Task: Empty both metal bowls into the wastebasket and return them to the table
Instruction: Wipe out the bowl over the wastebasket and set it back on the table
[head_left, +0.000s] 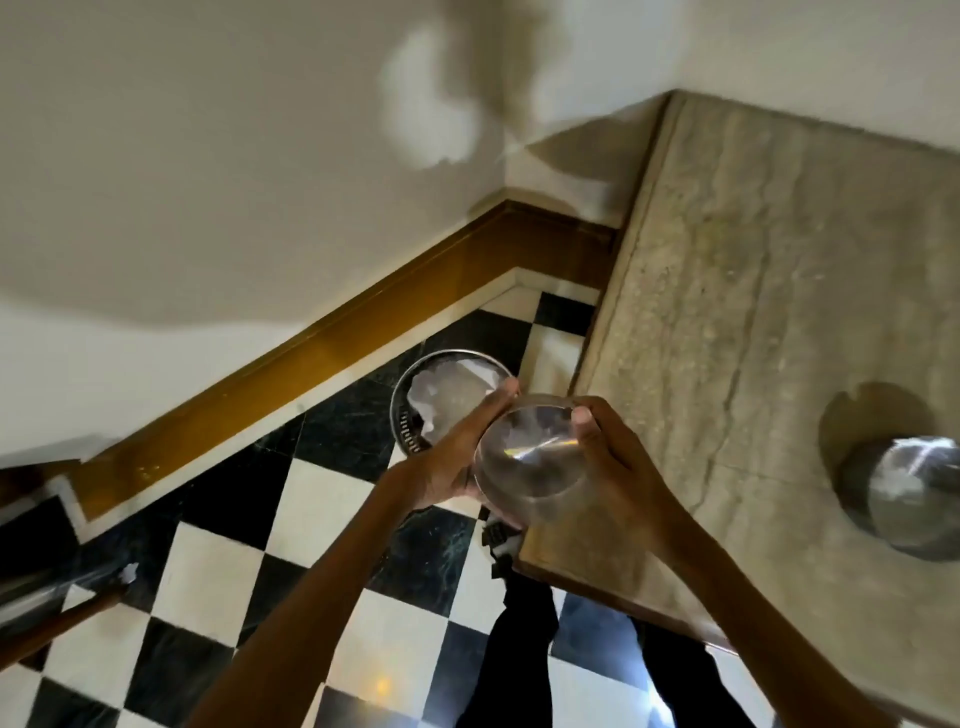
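Checkered floor (322, 499) below; metal bowl (524, 462) is gripped between left hand (447, 467) and right hand (613, 447), near wastebasket (447, 400), beside counter (753, 322).

Cream wall (208, 182), wooden skirting (363, 317), black-and-white chequered floor (311, 499).

Held bowl (527, 460): no writing, only glare on blurred metal
Second bowl (906, 499): no label or stamp to be read
Wastebasket (410, 410): no text on its rim or wall
Table (769, 291): bare stone, no marks or numbers
Floor (322, 499): black and white tiles, no signs
Wall (208, 156): plain, no lettering
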